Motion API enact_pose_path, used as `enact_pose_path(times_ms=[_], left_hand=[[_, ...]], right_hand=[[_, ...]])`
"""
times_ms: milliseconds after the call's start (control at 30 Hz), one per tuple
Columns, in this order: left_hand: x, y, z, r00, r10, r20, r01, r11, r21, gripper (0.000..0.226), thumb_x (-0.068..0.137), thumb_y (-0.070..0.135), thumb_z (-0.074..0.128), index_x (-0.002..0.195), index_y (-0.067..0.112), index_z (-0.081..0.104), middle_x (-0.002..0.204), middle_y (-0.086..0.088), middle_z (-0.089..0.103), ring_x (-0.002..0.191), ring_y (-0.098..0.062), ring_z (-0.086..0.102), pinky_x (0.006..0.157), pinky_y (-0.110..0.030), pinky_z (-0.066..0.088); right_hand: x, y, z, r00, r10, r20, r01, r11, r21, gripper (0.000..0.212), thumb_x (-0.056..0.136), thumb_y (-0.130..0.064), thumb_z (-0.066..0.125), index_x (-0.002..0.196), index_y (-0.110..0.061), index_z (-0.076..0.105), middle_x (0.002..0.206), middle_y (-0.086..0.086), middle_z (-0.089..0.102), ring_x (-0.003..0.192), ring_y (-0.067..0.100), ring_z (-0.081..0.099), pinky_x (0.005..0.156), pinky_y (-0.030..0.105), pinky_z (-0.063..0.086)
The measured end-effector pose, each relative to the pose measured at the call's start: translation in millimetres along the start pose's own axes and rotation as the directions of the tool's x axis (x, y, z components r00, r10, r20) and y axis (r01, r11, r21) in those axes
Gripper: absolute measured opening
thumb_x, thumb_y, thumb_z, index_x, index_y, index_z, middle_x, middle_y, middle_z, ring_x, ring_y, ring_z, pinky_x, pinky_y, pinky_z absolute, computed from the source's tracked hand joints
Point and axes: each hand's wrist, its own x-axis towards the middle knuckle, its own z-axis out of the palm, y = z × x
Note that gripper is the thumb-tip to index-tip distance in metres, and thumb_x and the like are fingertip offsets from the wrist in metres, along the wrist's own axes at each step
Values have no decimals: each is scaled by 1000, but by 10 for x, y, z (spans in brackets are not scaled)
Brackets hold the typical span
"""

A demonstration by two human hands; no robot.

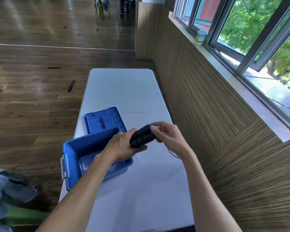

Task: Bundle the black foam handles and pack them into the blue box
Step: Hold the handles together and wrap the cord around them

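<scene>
both hands hold the handles (142,136), a black bundle, above the table (141,181), just right of the box (90,144). left hand (122,146) fingers wrapped around the near end; right hand (167,134) fingertips pinched on the far end. box open; lid (104,120) flat behind it.

My one camera sits on my head, looking forward and steeply down along my white table (124,91), close over my forearms, wide enough to catch floor at left and windows (251,30) at right.
</scene>
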Motion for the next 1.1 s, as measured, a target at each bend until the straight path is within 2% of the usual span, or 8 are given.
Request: enact_pose_path(times_ms=[100,167,300,500,633,833,967,1100], left_hand=[[-34,-31,18,997,-72,-10,61,909,-412,46,75,62,77,105,31,61,80,2,67,71,-18,64,69,-34,53],[-68,30,33,998,-66,14,59,744,-665,45,82,49,78,114,23,60,75,-7,54,64,-22,53,63,-36,47],[-106,214,65,994,-108,10,58,452,-890,55,85,47,74,119,9,57,73,-8,53,65,-23,54,59,-34,46],[-87,381,10,975,-219,-40,28,298,-954,40,88,53,70,99,15,63,84,-9,65,77,-24,63,64,-36,51],[0,415,-125,952,-278,-129,-66,225,-972,31,88,50,64,94,20,71,103,-7,73,103,-21,68,97,-44,54],[100,519,-330,961,-243,-133,-142,-21,-990,41,100,47,54,134,24,56,128,-10,71,120,-21,67,92,-34,54],[130,440,-404,961,-255,-108,-146,-137,-980,73,91,50,63,151,15,39,115,-13,73,110,-28,72,101,-49,54],[99,393,-399,960,-270,-67,-121,-189,-975,33,89,40,72,109,18,58,77,-1,62,71,-13,67,83,-43,60]], right_hand=[[40,-84,-42,995,-64,-75,62,998,-34,26,98,-31,66,116,-14,72,81,5,69,57,8,55,61,29,45],[48,-105,-25,993,-73,-93,71,997,-27,28,98,-28,68,122,-14,71,79,3,68,55,9,55,58,28,46],[67,-95,147,978,-97,-183,102,995,22,21,99,-10,65,119,-6,71,77,6,72,54,14,62,60,28,54],[51,-89,220,973,-79,-217,64,995,-76,15,100,-19,63,102,-7,73,73,7,70,63,22,75,65,25,61],[13,-49,233,985,-86,-152,68,991,-119,19,103,-15,57,92,-10,72,71,4,68,64,25,74,65,28,59],[-73,-94,490,996,-83,-27,82,996,-37,31,101,-32,61,76,-16,69,59,4,65,55,28,69,56,29,54],[-147,-38,602,995,-100,-5,99,987,-124,40,102,-44,56,70,-21,64,53,-6,52,49,11,44,54,25,38],[-203,-39,646,996,-80,31,82,992,-91,47,102,-43,55,72,-9,67,55,-6,54,50,12,45,54,24,39]])
